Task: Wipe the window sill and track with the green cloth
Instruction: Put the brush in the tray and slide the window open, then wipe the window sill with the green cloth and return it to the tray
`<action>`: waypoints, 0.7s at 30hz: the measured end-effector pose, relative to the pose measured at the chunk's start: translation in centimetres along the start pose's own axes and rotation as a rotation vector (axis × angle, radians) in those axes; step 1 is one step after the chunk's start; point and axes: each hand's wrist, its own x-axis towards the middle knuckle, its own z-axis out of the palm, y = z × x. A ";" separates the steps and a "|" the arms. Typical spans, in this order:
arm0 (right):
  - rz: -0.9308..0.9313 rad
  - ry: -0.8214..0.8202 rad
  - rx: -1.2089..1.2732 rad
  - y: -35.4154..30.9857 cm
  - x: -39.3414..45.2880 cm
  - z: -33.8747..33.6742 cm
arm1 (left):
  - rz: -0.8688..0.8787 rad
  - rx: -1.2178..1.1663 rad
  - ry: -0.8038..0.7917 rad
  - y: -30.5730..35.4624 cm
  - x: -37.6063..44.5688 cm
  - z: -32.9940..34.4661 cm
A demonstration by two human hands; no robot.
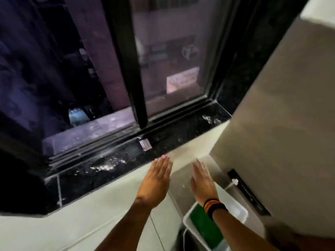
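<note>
A black, glossy stone window sill [177,134] runs from lower left to upper right, with wet-looking shine on it. Behind it lies the dark window track [101,144] with its grooves. My left hand [155,180] is flat with fingers together, held just in front of the sill's edge, holding nothing. My right hand [203,180] is also flat and empty, a little to the right, with a striped band on the wrist. The green cloth [203,225] lies in a white tub [188,223] below my right forearm.
A black sliding window frame [130,69] stands upright in the middle, glass to its right, open dark outside to its left. A small clear block [145,144] sits on the sill. A pale wall [282,113] rises on the right with a dark fitting [248,192].
</note>
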 end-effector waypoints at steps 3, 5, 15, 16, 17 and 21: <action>0.225 -0.169 -0.030 7.2 -5.4 3.9 | 0.178 -0.090 -0.104 4.8 0.0 5.0; 0.354 -0.298 -0.048 11.5 -8.8 6.4 | 0.191 -0.176 -0.207 8.3 -0.6 9.2; 0.690 -0.394 -0.071 21.8 -11.1 21.7 | 0.174 -0.251 -0.469 15.2 -2.3 29.0; 0.720 -0.370 -0.099 22.0 -10.9 22.6 | 0.192 -0.239 -0.450 14.9 -2.4 30.2; 0.739 -0.343 -0.130 22.3 -10.8 23.4 | 0.206 -0.235 -0.451 14.7 -2.4 31.1; 0.735 -0.287 -0.033 22.0 -10.9 23.4 | 0.255 -0.206 -0.464 13.9 -1.7 32.9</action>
